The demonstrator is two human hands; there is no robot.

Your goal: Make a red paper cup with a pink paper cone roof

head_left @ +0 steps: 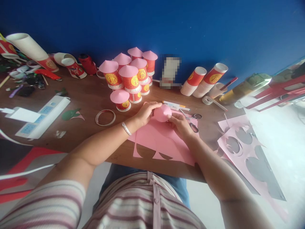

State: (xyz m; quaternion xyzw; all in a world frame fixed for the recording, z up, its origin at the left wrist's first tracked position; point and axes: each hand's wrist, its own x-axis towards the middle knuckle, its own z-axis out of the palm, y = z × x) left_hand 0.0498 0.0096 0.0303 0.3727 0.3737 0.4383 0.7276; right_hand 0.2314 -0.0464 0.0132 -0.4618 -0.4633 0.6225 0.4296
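roughly upright cone (162,113), left hand (145,113), right hand (181,124)

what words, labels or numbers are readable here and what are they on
Nothing here can be read.
Gold round marks on the red cups: too blurred.
Pen label: too small.
Box by the wall: blurred out.
Pink cone: no writing shows.

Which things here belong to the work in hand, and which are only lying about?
In use: pink cone, held by left hand and right hand; pink sheet; scissors; cone-topped cups.
Lying about: power strip; clear ring; green paper scrap.
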